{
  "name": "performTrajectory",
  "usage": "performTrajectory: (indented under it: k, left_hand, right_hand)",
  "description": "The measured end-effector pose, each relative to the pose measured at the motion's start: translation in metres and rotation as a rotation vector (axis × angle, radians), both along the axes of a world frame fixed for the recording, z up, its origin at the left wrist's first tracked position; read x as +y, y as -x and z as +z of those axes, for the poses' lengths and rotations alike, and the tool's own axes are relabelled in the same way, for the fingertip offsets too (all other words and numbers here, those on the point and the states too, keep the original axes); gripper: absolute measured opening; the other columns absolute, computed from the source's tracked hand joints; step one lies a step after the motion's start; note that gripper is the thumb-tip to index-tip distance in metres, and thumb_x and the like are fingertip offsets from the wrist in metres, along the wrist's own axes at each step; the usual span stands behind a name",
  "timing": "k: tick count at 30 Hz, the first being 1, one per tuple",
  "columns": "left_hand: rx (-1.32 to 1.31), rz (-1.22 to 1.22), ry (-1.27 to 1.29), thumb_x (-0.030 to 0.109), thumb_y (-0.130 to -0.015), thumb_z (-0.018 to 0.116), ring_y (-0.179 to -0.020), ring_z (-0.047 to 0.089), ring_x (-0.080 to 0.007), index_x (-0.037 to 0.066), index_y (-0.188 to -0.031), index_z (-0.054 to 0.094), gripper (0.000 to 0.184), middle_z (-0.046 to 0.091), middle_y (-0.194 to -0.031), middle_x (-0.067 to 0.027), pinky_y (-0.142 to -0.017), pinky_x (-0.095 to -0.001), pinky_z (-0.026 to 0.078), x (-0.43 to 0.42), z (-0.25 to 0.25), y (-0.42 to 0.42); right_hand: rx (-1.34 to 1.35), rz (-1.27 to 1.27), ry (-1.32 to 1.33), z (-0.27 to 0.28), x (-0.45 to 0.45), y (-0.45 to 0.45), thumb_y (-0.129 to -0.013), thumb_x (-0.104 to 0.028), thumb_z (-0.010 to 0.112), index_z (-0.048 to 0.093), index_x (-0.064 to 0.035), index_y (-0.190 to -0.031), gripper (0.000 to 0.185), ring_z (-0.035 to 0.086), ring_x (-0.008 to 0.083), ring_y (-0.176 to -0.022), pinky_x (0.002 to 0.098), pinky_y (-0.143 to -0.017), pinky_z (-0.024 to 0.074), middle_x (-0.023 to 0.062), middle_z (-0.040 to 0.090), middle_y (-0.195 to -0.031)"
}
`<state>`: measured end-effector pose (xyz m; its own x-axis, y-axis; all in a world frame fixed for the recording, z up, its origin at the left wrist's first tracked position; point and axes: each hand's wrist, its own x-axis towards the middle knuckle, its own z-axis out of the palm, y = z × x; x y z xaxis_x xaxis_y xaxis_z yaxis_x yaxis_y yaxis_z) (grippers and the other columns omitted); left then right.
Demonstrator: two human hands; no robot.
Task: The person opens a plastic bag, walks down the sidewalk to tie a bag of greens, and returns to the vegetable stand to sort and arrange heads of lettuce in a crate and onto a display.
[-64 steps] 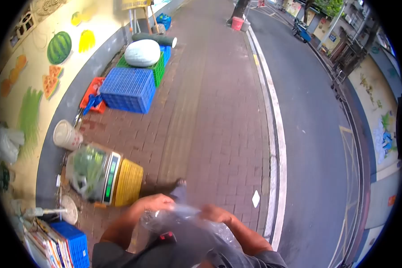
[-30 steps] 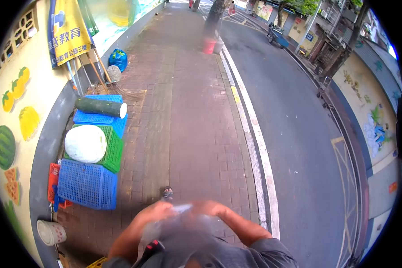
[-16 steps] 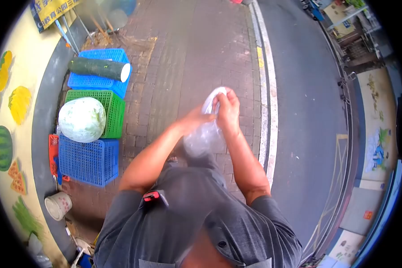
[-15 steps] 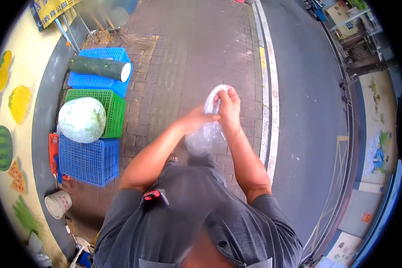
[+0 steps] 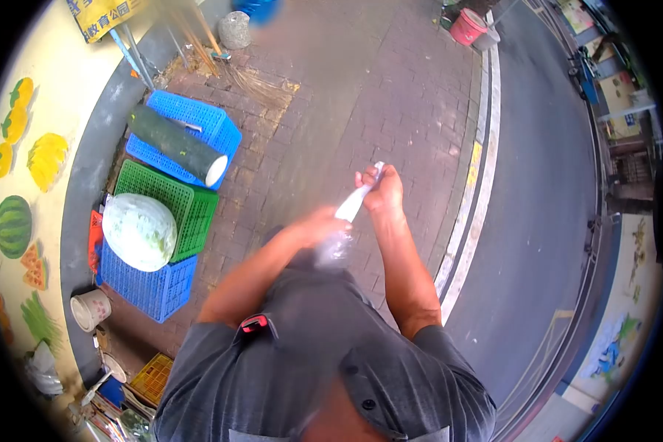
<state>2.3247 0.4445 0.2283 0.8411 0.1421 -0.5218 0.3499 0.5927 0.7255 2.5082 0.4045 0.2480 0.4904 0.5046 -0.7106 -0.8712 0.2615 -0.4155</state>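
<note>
Reddish-brown brick paving (image 5: pixel 346 118) runs underfoot here, grey road (image 5: pixel 534 206) at 3 o'clock, and dead centre there's a crinkly plastic bag (image 5: pixel 353 206) pulled thin, left hand (image 5: pixel 318 226) with fingers curled round it, right hand (image 5: pixel 385 190) pinching its far end, holey green crate (image 5: pixel 197 221) at 9 o'clock.

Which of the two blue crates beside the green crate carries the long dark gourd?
The upper blue crate, above the green crate in the picture; the long gourd lies across it. The lower blue crate is not under it.
</note>
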Motion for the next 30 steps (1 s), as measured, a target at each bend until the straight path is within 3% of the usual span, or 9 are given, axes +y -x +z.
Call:
performTrajectory:
  k: [7, 10, 15, 18, 22, 25, 26, 28, 30]
  left_hand:
    - [0.021, -0.124, -0.224, 0.038, -0.091, 0.066, -0.078, 0.054, -0.0099, 0.003, -0.104, 0.066, 0.037, 0.061, -0.086, -0.0005, -0.066, -0.0298, 0.046, 0.122, -0.050, -0.096]
    - [-0.032, -0.215, -0.297, 0.035, -0.095, 0.062, -0.076, 0.053, -0.0105, 0.001, -0.107, 0.066, 0.036, 0.060, -0.084, 0.0021, -0.067, -0.0294, 0.046, 0.204, -0.067, -0.143]
    - [-0.194, -0.054, -0.331, 0.033, -0.097, 0.058, -0.077, 0.053, -0.0116, 0.002, -0.107, 0.065, 0.033, 0.060, -0.086, 0.0005, -0.067, -0.0299, 0.046, 0.302, -0.042, -0.207]
    - [-0.050, -0.160, -0.214, 0.031, -0.099, 0.055, -0.078, 0.055, -0.0137, 0.002, -0.105, 0.065, 0.031, 0.062, -0.086, -0.0021, -0.068, -0.0324, 0.047, 0.371, -0.026, -0.251]
    - [-0.164, -0.181, -0.583, 0.030, -0.100, 0.050, -0.073, 0.052, -0.0134, 0.002, -0.102, 0.059, 0.030, 0.057, -0.080, -0.0029, -0.065, -0.0332, 0.045, 0.451, -0.016, -0.302]
    - [-0.098, 0.041, -0.588, 0.031, -0.098, 0.054, -0.076, 0.053, -0.0124, 0.002, -0.097, 0.062, 0.030, 0.058, -0.081, -0.0040, -0.067, -0.0339, 0.046, 0.505, -0.008, -0.352]
    - [-0.081, 0.093, -0.478, 0.031, -0.098, 0.053, -0.075, 0.053, -0.0135, 0.002, -0.097, 0.062, 0.030, 0.058, -0.080, -0.0049, -0.067, -0.0351, 0.046, 0.513, -0.021, -0.366]
    - [0.034, 0.007, -0.662, 0.032, -0.097, 0.053, -0.074, 0.052, -0.0134, 0.003, -0.097, 0.061, 0.030, 0.057, -0.080, -0.0043, -0.064, -0.0336, 0.044, 0.556, -0.014, -0.402]
    - [0.123, -0.127, -0.686, 0.032, -0.097, 0.054, -0.072, 0.052, -0.0111, 0.003, -0.099, 0.061, 0.030, 0.057, -0.078, -0.0023, -0.061, -0.0312, 0.043, 0.592, -0.009, -0.427]
  right_hand:
    - [0.093, -0.043, 0.047, -0.033, 0.125, -0.132, -0.092, -0.018, 0.038, 0.043, -0.0125, -0.077, 0.016, 0.029, 0.0124, -0.049, 0.0329, -0.054, 0.0404, -0.0023, 0.035, -0.059]
    - [-0.014, -0.096, 0.246, -0.042, 0.183, -0.195, -0.091, -0.016, 0.038, 0.047, -0.0112, -0.081, 0.013, 0.026, 0.0111, -0.047, 0.0315, -0.052, 0.0386, -0.0039, 0.032, -0.057]
    - [0.019, -0.202, 0.142, -0.005, 0.284, -0.290, -0.090, -0.012, 0.041, 0.051, -0.0097, -0.097, 0.013, 0.024, 0.0096, -0.046, 0.0295, -0.052, 0.0375, -0.0060, 0.031, -0.057]
    - [0.033, -0.210, 0.157, 0.000, 0.347, -0.332, -0.090, -0.014, 0.039, 0.052, -0.0101, -0.096, 0.015, 0.026, 0.0097, -0.045, 0.0291, -0.052, 0.0375, -0.0059, 0.033, -0.056]
    - [-0.017, -0.115, 0.167, -0.013, 0.439, -0.388, -0.090, -0.015, 0.038, 0.052, -0.0092, -0.090, 0.016, 0.030, 0.0104, -0.045, 0.0299, -0.051, 0.0370, -0.0043, 0.036, -0.056]
    - [-0.019, -0.099, 0.140, -0.058, 0.516, -0.442, -0.089, -0.012, 0.039, 0.052, -0.0071, -0.086, 0.014, 0.036, 0.0128, -0.048, 0.0335, -0.050, 0.0372, 0.0004, 0.040, -0.060]
    - [-0.018, -0.077, 0.131, -0.051, 0.539, -0.451, -0.089, -0.011, 0.042, 0.053, -0.0050, -0.091, 0.013, 0.042, 0.0167, -0.054, 0.0355, -0.050, 0.0380, 0.0041, 0.046, -0.068]
    - [-0.078, -0.027, 0.212, -0.059, 0.597, -0.489, -0.090, -0.009, 0.047, 0.056, 0.0004, -0.106, 0.021, 0.045, 0.0233, -0.059, 0.0384, -0.057, 0.0437, 0.0069, 0.049, -0.074]
    - [-0.069, 0.065, 0.090, -0.049, 0.635, -0.521, -0.091, -0.010, 0.050, 0.058, -0.0011, -0.106, 0.019, 0.045, 0.0213, -0.059, 0.0408, -0.060, 0.0460, 0.0058, 0.050, -0.074]
